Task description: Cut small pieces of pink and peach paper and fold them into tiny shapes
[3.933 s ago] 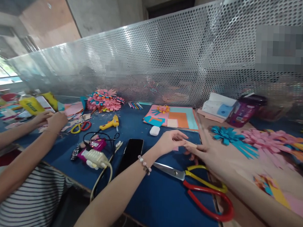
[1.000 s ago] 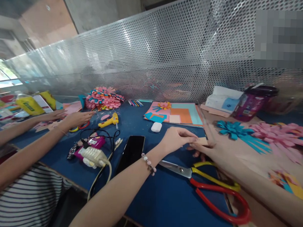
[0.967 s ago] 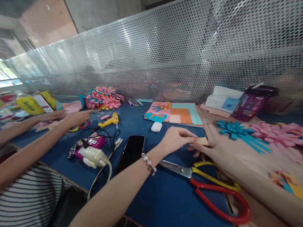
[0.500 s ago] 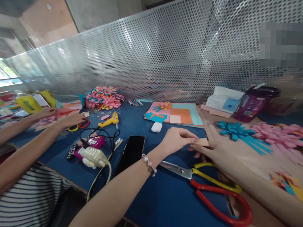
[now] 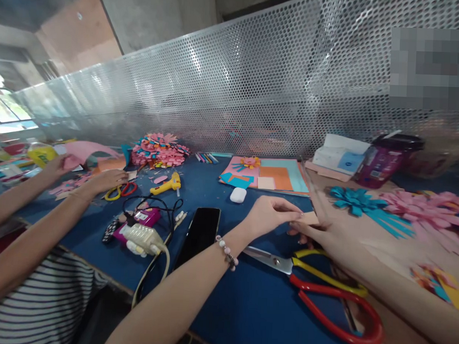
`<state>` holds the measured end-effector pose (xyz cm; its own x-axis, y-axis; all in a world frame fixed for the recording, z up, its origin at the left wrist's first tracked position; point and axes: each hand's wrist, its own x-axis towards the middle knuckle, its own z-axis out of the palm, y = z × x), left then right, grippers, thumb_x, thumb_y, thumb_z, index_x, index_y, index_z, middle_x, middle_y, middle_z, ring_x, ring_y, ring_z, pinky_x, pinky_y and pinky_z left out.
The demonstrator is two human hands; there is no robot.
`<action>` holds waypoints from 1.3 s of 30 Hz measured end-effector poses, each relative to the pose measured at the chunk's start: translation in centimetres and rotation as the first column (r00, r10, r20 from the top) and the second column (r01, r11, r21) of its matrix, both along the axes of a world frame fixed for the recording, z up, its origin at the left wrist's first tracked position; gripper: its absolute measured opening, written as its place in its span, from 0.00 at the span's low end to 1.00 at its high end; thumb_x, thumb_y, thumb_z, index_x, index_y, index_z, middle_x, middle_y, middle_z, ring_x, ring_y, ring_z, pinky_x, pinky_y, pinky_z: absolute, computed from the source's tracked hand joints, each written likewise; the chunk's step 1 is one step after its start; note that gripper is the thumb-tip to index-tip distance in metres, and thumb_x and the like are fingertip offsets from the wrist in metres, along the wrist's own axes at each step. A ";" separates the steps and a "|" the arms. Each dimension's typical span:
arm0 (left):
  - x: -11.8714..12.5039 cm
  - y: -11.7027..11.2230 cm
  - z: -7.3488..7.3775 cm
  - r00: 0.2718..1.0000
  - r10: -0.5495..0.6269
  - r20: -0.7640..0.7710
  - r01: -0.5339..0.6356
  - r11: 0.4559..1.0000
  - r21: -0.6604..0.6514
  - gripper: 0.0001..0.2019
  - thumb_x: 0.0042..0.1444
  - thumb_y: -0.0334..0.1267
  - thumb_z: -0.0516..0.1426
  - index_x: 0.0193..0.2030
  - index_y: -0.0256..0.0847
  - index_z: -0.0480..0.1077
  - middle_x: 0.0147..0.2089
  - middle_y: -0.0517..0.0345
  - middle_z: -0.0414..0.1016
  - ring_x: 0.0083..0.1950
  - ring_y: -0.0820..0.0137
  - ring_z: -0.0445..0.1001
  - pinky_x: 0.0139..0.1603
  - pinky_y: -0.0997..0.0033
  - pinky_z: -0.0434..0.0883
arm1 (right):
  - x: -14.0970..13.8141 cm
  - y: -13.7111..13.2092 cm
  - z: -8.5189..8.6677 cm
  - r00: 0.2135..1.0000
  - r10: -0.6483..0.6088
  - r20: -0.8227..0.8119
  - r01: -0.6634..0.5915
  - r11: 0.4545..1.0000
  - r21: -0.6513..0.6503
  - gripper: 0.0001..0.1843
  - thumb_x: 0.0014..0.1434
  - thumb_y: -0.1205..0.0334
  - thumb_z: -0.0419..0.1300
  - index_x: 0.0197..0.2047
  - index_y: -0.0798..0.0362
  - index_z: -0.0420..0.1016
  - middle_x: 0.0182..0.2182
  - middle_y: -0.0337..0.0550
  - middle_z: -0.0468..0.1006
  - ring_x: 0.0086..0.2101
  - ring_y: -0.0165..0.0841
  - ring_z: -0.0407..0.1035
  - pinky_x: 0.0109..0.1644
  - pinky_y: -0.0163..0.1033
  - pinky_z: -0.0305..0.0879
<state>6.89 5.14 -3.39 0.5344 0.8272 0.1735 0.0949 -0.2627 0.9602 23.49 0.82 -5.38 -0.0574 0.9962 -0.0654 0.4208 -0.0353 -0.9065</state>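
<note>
Between my two hands is a small piece of cream paper (image 5: 308, 218), raised above the blue table. My left hand (image 5: 269, 213), with a bead bracelet (image 5: 227, 251) on its wrist, pinches the paper's left edge between thumb and fingers. From the right, my right hand (image 5: 313, 232) grips the same paper at its lower edge; some of its fingers are hidden behind. Large scissors (image 5: 286, 264) with one red and one yellow handle lie just below my hands. A black phone (image 5: 201, 231) lies left of my left forearm.
Coloured paper sheets (image 5: 299, 174), a white earbud case (image 5: 238, 195) and a yellow glue gun (image 5: 169, 184) lie farther back. A power strip (image 5: 142, 234) with cables sits left. Paper flowers (image 5: 352, 200) lie right, near a purple cup (image 5: 388, 160). A co-worker's hands (image 5: 108, 180) work at far left.
My hands stay nearly in place, and more of the cream paper's face shows. At far left, the co-worker's hand has lifted a pink paper sheet.
</note>
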 end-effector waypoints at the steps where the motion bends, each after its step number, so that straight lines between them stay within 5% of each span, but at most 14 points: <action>1: 0.0 0.0 0.0 1.000 -0.005 -0.006 0.005 1.000 0.005 0.12 0.48 0.40 0.59 0.37 0.36 0.76 0.33 0.55 0.76 0.33 0.75 0.71 0.33 0.77 0.67 | 0.0 0.0 0.0 1.000 0.002 0.007 -0.002 1.000 -0.002 0.20 0.47 0.46 0.61 0.30 0.56 0.79 0.21 0.42 0.75 0.21 0.28 0.65 0.24 0.32 0.60; 39: 0.1 0.8 -0.6 0.995 0.098 -0.017 -0.100 0.989 -0.106 0.16 0.50 0.48 0.56 0.40 0.38 0.73 0.36 0.54 0.73 0.32 0.75 0.69 0.27 0.79 0.67 | -0.1 -0.1 -0.1 0.984 -0.003 -0.178 0.005 1.000 0.009 0.24 0.52 0.42 0.57 0.33 0.57 0.76 0.21 0.42 0.73 0.20 0.27 0.64 0.23 0.31 0.60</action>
<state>7.00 5.98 -4.02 0.4504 0.8896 0.0761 0.1267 -0.1481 0.9808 23.41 0.71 -5.45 -0.0633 0.9970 -0.0449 0.2527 -0.0275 -0.9672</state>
